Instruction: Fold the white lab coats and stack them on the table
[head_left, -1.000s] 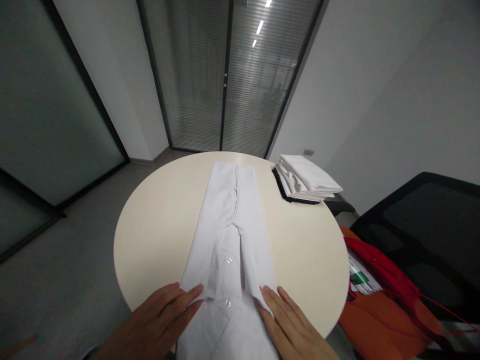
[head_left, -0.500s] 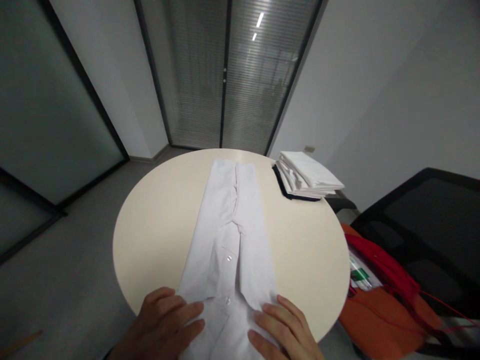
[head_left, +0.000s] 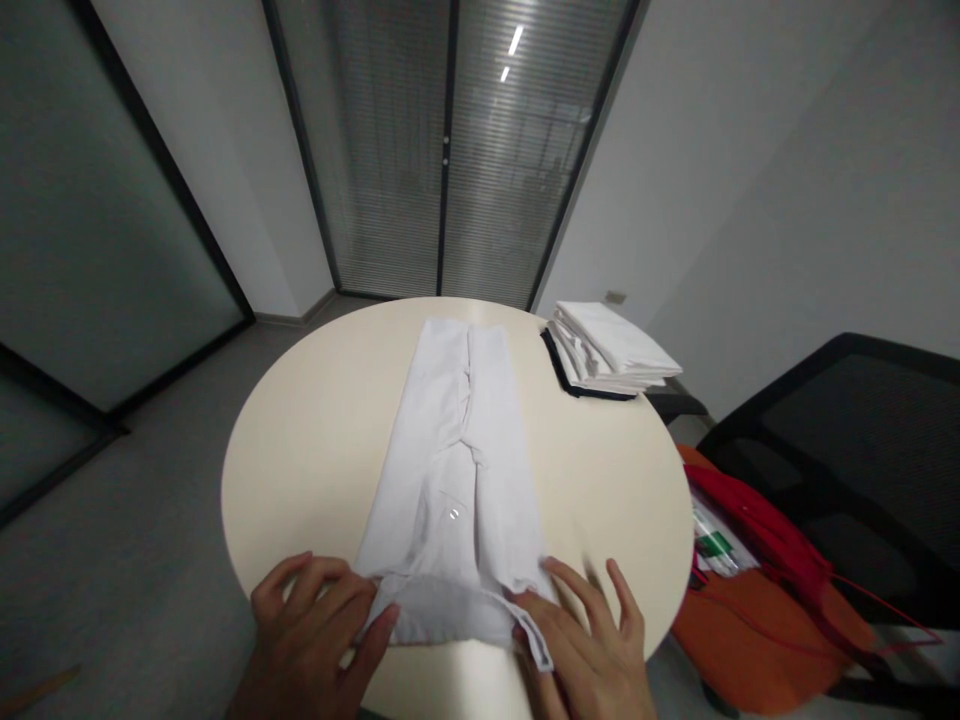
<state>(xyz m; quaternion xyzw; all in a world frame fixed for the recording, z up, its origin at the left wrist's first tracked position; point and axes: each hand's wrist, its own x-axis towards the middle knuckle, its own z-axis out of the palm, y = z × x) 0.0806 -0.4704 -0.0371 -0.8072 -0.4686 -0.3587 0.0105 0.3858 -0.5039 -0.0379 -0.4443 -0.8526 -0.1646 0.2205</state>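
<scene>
A white buttoned shirt [head_left: 442, 470] lies lengthwise on the round table, its sides folded inward into a long narrow strip. Its near end is lifted and turned up, showing a greyish band of cloth. My left hand [head_left: 311, 625] grips the left corner of that end between thumb and fingers. At the right corner, my right hand [head_left: 581, 640] pinches the edge, with its outer fingers spread over the tabletop. One clear button shows on the placket above the turned-up band.
The cream round table [head_left: 300, 450] has a stack of folded white cloth [head_left: 611, 345] on a dark board [head_left: 559, 365] at its back right. To the right stands a black mesh chair [head_left: 847, 460] with an orange seat, bearing a red strap [head_left: 757, 520] and a clear packet [head_left: 716, 540].
Both hands have gone from lying flat on the shirt to gripping its near end. That end has been raised and turned up, covering the lower button.
</scene>
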